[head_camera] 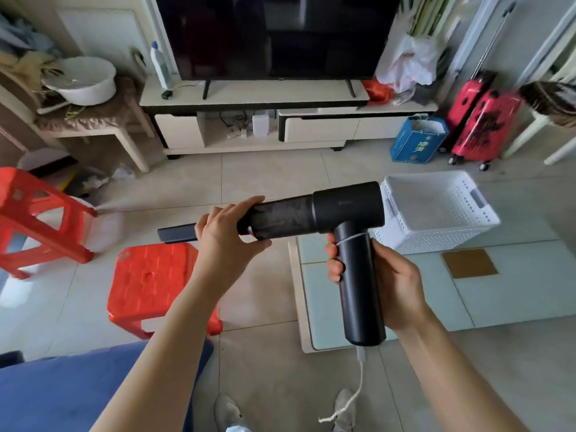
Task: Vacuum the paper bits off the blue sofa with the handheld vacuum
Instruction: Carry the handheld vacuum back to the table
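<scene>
While the right hand [386, 275] is gripping the black handheld vacuum [327, 232] by its handle above the tiled floor, the left hand [227, 235] is curling around its dusty barrel, blue fabric sofa [78, 388] lying lower left

- The handheld vacuum [343, 210] was matte black (its dust tube looked greyer).
- The sofa [78, 391] was plain blue.
- Two stools [149, 282] were bright orange-red.
- The basket [436, 210] was white, with a pattern of small holes.
- The suitcase [480, 120] was red with dark markings.
- The box [417, 141] was blue.
- The floor [265, 176] was pale beige tile.
</scene>
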{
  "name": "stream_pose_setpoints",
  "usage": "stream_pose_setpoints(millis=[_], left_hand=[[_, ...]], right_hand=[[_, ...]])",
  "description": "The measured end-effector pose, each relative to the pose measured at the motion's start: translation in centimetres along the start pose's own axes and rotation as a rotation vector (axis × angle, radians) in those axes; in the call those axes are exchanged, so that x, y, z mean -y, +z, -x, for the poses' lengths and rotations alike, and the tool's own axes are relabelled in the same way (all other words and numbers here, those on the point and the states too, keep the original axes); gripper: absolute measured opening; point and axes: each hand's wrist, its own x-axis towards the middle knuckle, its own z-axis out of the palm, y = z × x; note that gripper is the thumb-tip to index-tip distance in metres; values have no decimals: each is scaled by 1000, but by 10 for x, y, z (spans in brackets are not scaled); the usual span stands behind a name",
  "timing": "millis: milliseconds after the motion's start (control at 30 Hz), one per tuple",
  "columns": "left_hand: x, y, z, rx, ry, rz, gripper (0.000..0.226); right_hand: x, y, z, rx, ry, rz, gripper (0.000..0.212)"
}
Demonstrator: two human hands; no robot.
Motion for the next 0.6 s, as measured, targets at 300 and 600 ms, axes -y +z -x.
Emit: stream_pose_setpoints(millis=[300,600], left_hand=[[-104,147,-16,22,15,-25,63],[-114,281,-41,190,-17,-45,62]], right_hand=[[117,-99,85,-302,-61,144,49],[174,-207,97,-690,-23,468,39]])
